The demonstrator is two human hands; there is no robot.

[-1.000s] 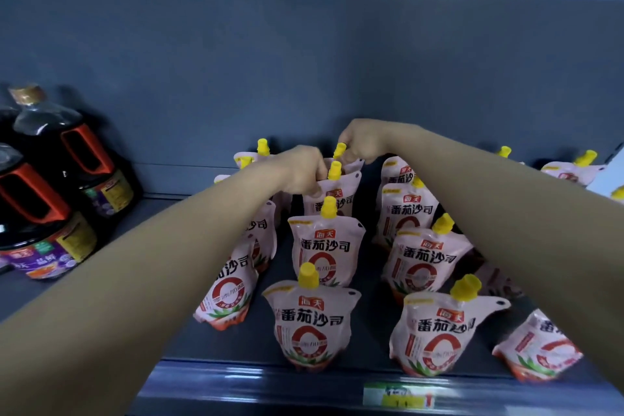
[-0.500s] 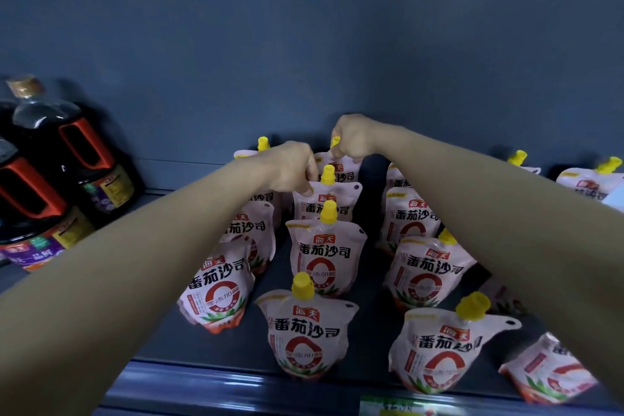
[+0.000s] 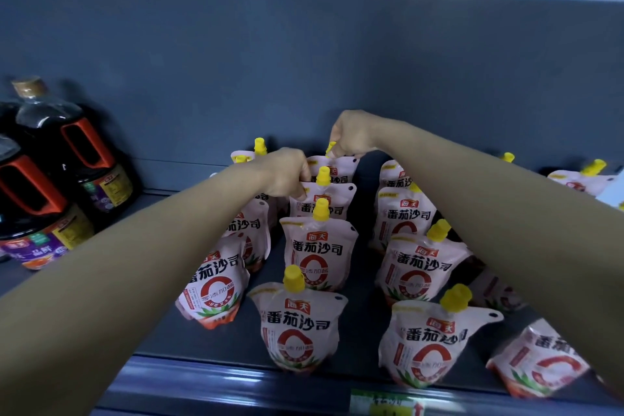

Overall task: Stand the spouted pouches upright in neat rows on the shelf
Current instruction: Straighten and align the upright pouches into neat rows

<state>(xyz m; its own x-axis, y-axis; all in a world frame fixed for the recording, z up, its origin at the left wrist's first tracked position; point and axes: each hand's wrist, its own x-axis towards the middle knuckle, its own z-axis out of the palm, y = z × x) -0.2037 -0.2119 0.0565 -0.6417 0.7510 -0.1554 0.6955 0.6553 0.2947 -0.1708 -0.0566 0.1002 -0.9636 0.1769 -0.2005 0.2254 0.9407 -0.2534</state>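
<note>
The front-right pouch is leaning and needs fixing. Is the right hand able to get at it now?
Probably not yet: the right hand pinches the top of the rear pouch. Once it lets go, the leaning pouch sits uncovered under its forearm.

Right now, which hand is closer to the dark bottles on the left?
Left. The left hand grips a pouch by its top in the middle row, right of the bottles; the right hand pinches the spout of the rearmost pouch, even farther right.
</note>
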